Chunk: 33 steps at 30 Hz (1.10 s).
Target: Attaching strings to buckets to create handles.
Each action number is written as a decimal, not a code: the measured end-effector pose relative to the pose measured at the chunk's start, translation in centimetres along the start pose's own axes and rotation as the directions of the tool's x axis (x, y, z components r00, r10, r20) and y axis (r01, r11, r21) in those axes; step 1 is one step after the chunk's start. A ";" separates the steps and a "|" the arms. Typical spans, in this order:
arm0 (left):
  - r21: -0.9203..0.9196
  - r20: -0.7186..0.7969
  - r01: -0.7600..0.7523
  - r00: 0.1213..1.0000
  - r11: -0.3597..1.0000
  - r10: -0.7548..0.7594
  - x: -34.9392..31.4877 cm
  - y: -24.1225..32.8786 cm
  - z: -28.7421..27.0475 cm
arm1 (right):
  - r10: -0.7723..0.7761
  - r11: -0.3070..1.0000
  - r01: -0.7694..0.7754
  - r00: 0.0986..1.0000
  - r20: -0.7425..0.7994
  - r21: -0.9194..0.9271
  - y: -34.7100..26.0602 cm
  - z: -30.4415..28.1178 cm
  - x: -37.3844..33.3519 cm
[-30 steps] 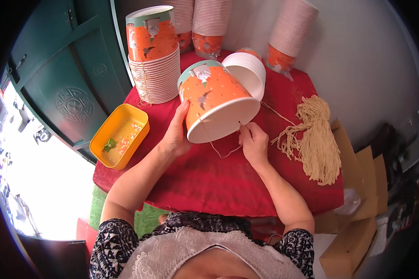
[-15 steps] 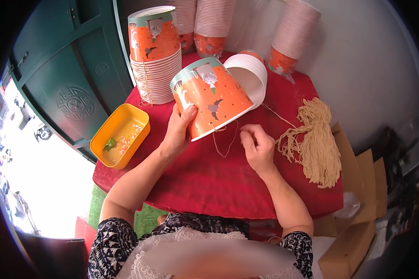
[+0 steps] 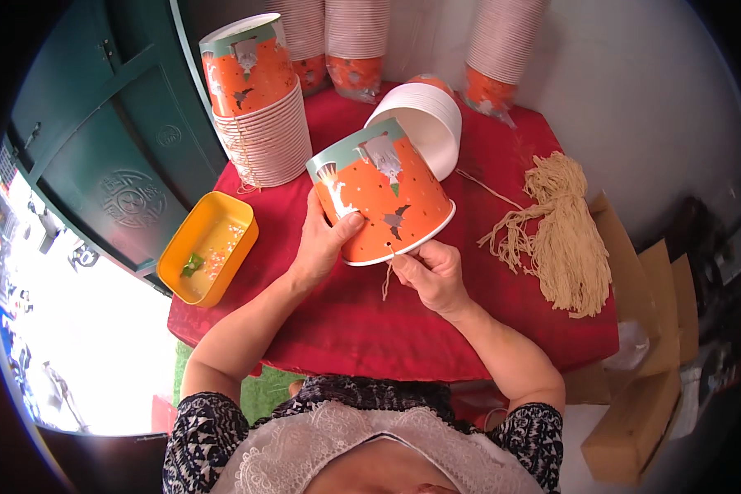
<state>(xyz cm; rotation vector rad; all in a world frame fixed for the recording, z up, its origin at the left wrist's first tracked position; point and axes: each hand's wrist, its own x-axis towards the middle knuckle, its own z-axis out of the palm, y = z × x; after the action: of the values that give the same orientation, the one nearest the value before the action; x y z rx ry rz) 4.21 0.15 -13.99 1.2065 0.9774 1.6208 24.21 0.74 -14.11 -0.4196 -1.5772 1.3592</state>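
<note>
Moved since the earlier frame: right hand, formerly apart from the bucket, now at its near rim.

Item: paper bucket, orange and green with bat and figure prints, held tilted above the near-middle of the red-covered table, its white rim toward the near side.
Left hand: closed on the bucket's left side, thumb on the printed face.
Right hand: thumb and fingers drawn narrow at the rim, beside the small punched hole; whether they pinch cord or rim cannot be told.
Cord: thin, tan, hanging below the rim next to the right thumb.
Left: yellow tray, small green object inside.
Far left: stack of nested buckets, upside down.
Beyond the held bucket: white-lined buckets, nested, lying on their side.
Right: bundle of tan cords.
</note>
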 end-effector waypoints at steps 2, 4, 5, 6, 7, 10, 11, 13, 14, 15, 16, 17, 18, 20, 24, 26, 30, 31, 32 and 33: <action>-0.033 0.014 -0.001 1.000 0.999 0.001 -0.1 -0.1 0.2 | 0.072 0.995 -0.071 0.997 -0.014 0.069 -0.4 0.4 0.0; -0.059 0.039 0.001 0.999 0.998 0.001 -0.1 -0.2 0.1 | 0.120 0.991 -0.119 0.993 -0.007 0.068 -0.9 0.4 -0.3; -0.066 0.052 -0.004 0.999 0.998 0.007 -0.1 -0.2 0.1 | 0.102 0.994 -0.102 0.995 -0.004 0.045 -0.9 0.5 -0.4; -0.073 0.074 -0.024 0.997 0.997 0.030 -0.2 -0.2 0.1 | 0.084 0.996 -0.084 0.996 0.000 0.022 -0.8 0.6 -0.5; -0.072 0.066 -0.032 0.997 0.997 0.037 -0.2 -0.5 -0.2 | 0.070 0.998 -0.070 0.997 0.021 0.003 -0.8 0.6 -0.6; -0.121 0.107 -0.012 0.994 0.993 0.025 -0.3 -0.7 -0.6 | -0.016 0.996 0.021 0.998 0.058 -0.089 -0.8 0.9 -0.6; -0.121 0.102 -0.017 0.994 0.993 0.030 -0.3 -0.7 -0.6 | -0.004 0.995 0.013 0.996 0.087 -0.104 -0.6 0.7 -0.6; -0.097 0.059 0.061 0.997 0.993 -0.056 -0.1 -0.6 -0.6 | -0.015 0.993 0.026 0.995 0.095 -0.116 -0.7 0.9 -0.6; -0.097 0.053 0.055 0.997 0.994 -0.050 0.0 -0.4 -0.5 | -0.024 0.991 0.037 0.995 0.096 -0.127 -0.7 1.0 -0.5; -0.097 0.039 0.072 0.997 0.993 -0.069 0.1 -0.1 -0.3 | -0.027 0.991 0.040 0.994 0.103 -0.126 -0.7 1.1 -0.4; -0.097 0.024 0.090 0.996 0.991 -0.088 0.1 0.2 -0.1 | -0.061 0.985 0.076 0.993 0.099 -0.155 -0.8 1.1 -0.4; -0.115 0.011 0.075 0.997 0.991 -0.074 0.1 0.7 0.0 | -0.094 0.977 0.111 0.991 0.096 -0.183 -0.9 1.2 -0.3; -0.114 0.005 0.069 0.998 0.991 -0.069 0.1 1.3 0.0 | -0.097 0.977 0.114 0.990 0.103 -0.182 -0.9 1.2 -0.2; -0.052 -0.018 -0.007 1.000 0.999 0.006 0.0 2.6 0.4 | -0.191 0.923 0.210 0.978 0.088 -0.322 -0.8 1.0 -0.2; -0.103 -0.085 -0.114 0.991 0.988 0.105 -0.2 4.9 -0.6 | -0.302 0.864 0.349 0.936 0.181 -0.363 -1.1 -0.1 0.0; -0.040 -0.116 -0.197 0.975 0.980 0.191 -0.5 6.9 -2.3 | -0.270 0.885 0.318 0.946 0.181 -0.339 -1.0 -0.6 0.0; 0.182 -0.210 -0.332 0.906 0.926 0.367 -1.2 12.2 -7.3 | -0.173 0.925 0.209 0.975 0.139 -0.318 0.1 -1.5 -0.2; 0.214 -0.231 -0.374 0.878 0.903 0.419 -0.7 13.0 -9.1 | -0.145 0.923 0.173 0.984 0.106 -0.343 0.5 -1.8 -0.2; 0.252 -0.252 -0.396 0.854 0.883 0.455 -0.5 14.0 -11.7 | -0.150 0.925 0.180 0.982 0.112 -0.336 0.6 -1.8 -0.2; 0.243 -0.239 -0.478 0.814 0.844 0.530 -0.3 15.3 -12.8 | -0.122 0.921 0.153 0.987 0.108 -0.358 0.9 -1.9 -0.1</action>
<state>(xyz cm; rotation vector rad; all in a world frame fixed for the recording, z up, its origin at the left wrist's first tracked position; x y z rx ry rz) -10.99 -6.11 -2.73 1.4553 1.0549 2.2310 25.55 1.98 -15.17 -0.4698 -1.9010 0.9846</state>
